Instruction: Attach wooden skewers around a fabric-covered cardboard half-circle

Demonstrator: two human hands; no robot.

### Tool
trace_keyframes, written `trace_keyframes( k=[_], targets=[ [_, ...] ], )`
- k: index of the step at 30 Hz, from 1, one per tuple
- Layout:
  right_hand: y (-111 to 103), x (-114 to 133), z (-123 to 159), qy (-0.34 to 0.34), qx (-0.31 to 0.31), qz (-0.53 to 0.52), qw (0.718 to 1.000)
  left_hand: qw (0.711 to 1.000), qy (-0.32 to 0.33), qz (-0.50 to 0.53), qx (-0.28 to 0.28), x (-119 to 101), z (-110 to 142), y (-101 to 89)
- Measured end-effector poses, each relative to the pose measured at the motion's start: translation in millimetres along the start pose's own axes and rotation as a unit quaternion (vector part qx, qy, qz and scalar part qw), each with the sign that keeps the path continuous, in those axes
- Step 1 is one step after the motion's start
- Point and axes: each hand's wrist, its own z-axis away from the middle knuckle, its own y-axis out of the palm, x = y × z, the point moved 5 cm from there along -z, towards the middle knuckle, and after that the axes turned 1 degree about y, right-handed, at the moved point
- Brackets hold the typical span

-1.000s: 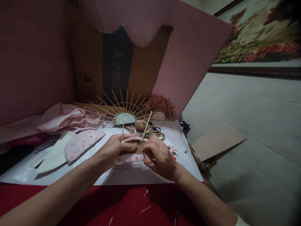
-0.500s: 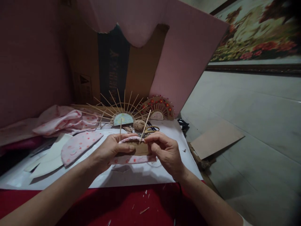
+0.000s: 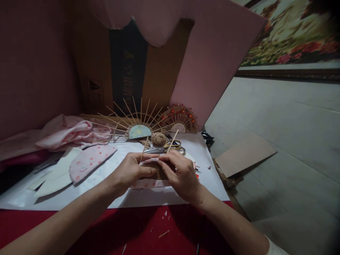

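Note:
Between my hands, above the white sheet, is a fabric-edged cardboard piece [image 3: 160,174], its brown side facing me and pink dotted cloth along its edges. My left hand [image 3: 134,170] grips its left end, thumb on the cardboard. At the upper edge, the fingers of my right hand [image 3: 181,173] pinch the cloth, and that hand covers the piece's right end. Two thin wooden sticks rise from the top edge: one stick [image 3: 144,149] by my left fingers, another stick [image 3: 173,141] behind my right fingers. Their lower ends are hidden.
Behind stand a stick fan frame [image 3: 140,131] and a decorated fan [image 3: 178,118]. A twine ball [image 3: 158,139] and scissors [image 3: 154,150] lie before them. To the left are a dotted half-round piece [image 3: 90,163] and crumpled pink fabric [image 3: 71,132]. Scraps litter the red cloth [image 3: 148,230].
My right hand has moved left along the top edge, covering more of the cardboard. Both sticks now lean further right. More of the scissors shows behind the hands.

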Motion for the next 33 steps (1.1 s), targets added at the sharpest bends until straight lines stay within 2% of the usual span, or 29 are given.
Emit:
trace_keyframes(
  k=[5, 9, 15, 23, 33],
  targets=[
    [2, -1, 1, -0.001, 0.021, 0.036, 0.999, 1.0, 0.008, -0.003, 0.012, 0, 1, 2.2],
    [6, -2, 1, -0.012, 0.049, 0.077, 0.996, 1.0, -0.01, 0.018, 0.015, 0, 2, 5.1],
    [10, 0, 4, -0.051, 0.042, 0.1, 0.993, 0.998, -0.047, 0.027, 0.012, 4, 1, 3.1],
    [14, -1, 6, -0.062, 0.054, 0.124, 0.989, 0.997, -0.063, 0.027, 0.021, 10, -2, 0.2],
    [18, -6, 8, -0.048, 0.084, 0.149, 0.984, 0.997, -0.074, 0.034, -0.015, 11, -2, 1.1]
  ],
)
